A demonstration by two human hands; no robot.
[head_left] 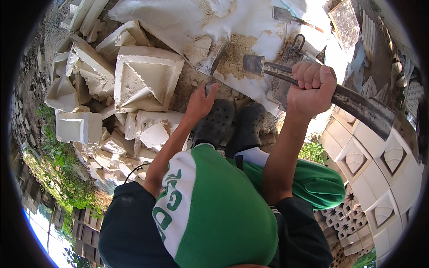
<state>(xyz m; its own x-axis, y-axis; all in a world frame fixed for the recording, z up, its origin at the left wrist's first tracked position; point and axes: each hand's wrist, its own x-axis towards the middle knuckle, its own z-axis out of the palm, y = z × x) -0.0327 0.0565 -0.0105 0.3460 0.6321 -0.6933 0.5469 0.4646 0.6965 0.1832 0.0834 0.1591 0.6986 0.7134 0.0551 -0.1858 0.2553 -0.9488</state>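
My right hand (312, 88) is a fist wrapped round a long, dark, worn bar (357, 105). The bar slants from a blocky grey end near the middle to a thicker part at the right. Lower and to the left, my left hand (201, 102) closes on the near end of a narrow, flat metal blade tool (219, 57). Its tip lies over a heap of tan crumbled material (237, 56) on a white sheet (165, 27). A pale broken lump (197, 49) rests just left of the blade. The blade's exact kind is unclear.
Cast blocks, one with a recessed square face (149, 78), and broken pieces (154, 135) pile up at the left. My dark clogs (214, 123) stand between my hands. A flat-headed tool (282, 15) lies on the sheet. Patterned pale blocks (353, 154) stand at the right.
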